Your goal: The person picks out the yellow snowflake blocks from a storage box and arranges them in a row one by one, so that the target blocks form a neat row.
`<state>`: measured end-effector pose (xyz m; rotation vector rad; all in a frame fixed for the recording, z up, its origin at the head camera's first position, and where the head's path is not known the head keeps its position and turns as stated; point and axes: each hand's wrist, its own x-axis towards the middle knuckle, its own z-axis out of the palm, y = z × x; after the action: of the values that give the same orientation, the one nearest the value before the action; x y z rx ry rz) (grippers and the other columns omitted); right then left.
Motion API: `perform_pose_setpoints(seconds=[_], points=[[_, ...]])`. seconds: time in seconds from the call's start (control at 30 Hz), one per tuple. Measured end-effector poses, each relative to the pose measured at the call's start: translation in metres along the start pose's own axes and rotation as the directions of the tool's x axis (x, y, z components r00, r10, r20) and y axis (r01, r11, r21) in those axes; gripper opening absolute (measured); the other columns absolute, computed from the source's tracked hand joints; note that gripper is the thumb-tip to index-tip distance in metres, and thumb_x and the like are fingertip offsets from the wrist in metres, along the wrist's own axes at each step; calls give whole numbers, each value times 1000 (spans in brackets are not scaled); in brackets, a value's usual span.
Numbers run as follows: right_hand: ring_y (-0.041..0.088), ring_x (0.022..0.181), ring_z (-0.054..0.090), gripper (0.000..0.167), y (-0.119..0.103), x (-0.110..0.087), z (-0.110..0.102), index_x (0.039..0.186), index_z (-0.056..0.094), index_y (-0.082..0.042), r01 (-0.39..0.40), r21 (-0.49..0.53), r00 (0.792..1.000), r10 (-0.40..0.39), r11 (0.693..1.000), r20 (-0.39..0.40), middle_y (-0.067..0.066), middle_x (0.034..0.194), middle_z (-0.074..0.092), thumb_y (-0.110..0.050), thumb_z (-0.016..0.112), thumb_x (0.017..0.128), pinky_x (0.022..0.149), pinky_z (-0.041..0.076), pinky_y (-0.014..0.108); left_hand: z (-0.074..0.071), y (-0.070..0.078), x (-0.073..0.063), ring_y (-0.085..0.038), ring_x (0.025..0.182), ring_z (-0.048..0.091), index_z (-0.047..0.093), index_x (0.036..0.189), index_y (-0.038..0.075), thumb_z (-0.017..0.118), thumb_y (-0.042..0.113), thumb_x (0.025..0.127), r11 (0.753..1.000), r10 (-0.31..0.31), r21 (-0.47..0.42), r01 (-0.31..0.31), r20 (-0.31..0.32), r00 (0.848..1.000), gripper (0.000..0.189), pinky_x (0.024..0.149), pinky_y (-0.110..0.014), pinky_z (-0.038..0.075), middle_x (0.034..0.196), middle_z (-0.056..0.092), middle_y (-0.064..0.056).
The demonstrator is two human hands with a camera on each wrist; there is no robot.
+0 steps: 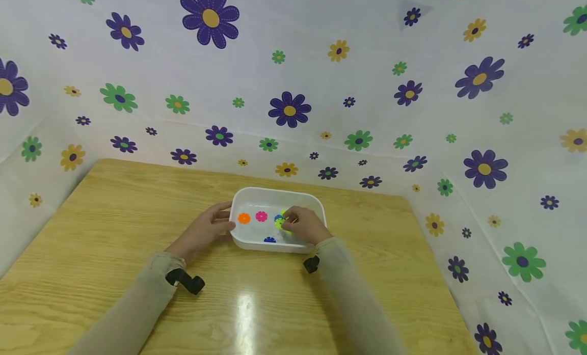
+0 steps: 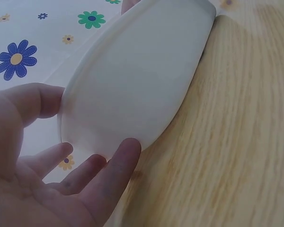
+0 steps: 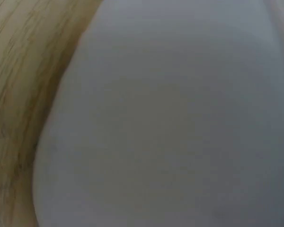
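A white plastic tray (image 1: 275,246) stands on the table with small notched discs inside. Among them are an orange disc (image 1: 244,218), a pink disc (image 1: 261,216) and a dark blue disc (image 1: 269,239). My left hand (image 1: 207,229) holds the tray's left end; in the left wrist view its thumb reaches the rim and its fingers lie against the outer wall. Inside the tray's right part, my right hand (image 1: 303,224) pinches a yellow-green disc (image 1: 279,223) at its edge. A blue piece and more yellow show partly behind these fingers. The right wrist view is filled by the tray's outer wall (image 3: 161,113).
The wooden table (image 1: 137,207) runs around the tray on all sides. White cloth with printed flowers (image 1: 321,90) hangs behind it and on both flanks. A black strap mount (image 1: 185,281) sits on the left wrist, another (image 1: 312,264) on the right.
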<state>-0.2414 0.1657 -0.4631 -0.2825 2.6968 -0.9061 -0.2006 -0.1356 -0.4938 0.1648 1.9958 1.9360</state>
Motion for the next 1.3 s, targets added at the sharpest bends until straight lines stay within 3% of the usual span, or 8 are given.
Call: perform_pose_setpoints(seconds=[0.37, 0.53, 0.73, 0.97, 1.3], points=[[19, 90, 57, 23, -7, 4, 15, 113, 72, -11, -52, -134, 998, 48, 990, -30, 1, 94, 63, -22, 77, 93, 83, 51, 35, 8, 7, -3, -44, 139, 49, 30, 162, 10, 64, 11, 101, 1000, -17, 25, 17, -14, 1000, 69, 104, -50, 55, 155, 42, -26], [19, 89, 58, 20, -9, 3, 15, 107, 69, -9, -52, -127, 998, 48, 991, -29, 2, 94, 64, -19, 78, 92, 83, 52, 35, 7, 5, -2, -42, 136, 52, 32, 161, 10, 64, 13, 102, 999, -22, 33, 23, -23, 999, 67, 104, -50, 55, 156, 42, -25], [21, 90, 59, 35, -9, 5, 16, 123, 65, -11, -63, -92, 998, 62, 994, -10, 3, 98, 64, -19, 78, 92, 85, 54, 37, 5, 3, -3, -42, 136, 52, 32, 161, 10, 64, 15, 103, 999, -31, 35, 32, -33, 999, 66, 105, -50, 54, 156, 42, -24], [19, 89, 58, 24, -7, 8, 16, 112, 69, -10, -44, -111, 999, 43, 993, -10, 3, 95, 62, -18, 79, 91, 81, 52, 34, 5, 5, -4, -42, 137, 51, 32, 161, 9, 63, 16, 103, 999, -28, 39, 29, -30, 999, 66, 106, -50, 53, 157, 41, -24], [21, 92, 58, 28, -7, 7, 16, 116, 66, -10, -43, -62, 998, 46, 997, 50, 5, 98, 62, -17, 78, 91, 85, 52, 37, 4, 5, -4, -42, 136, 51, 32, 160, 8, 63, 16, 103, 999, -25, 30, 25, -21, 999, 66, 105, -49, 54, 157, 41, -24]])
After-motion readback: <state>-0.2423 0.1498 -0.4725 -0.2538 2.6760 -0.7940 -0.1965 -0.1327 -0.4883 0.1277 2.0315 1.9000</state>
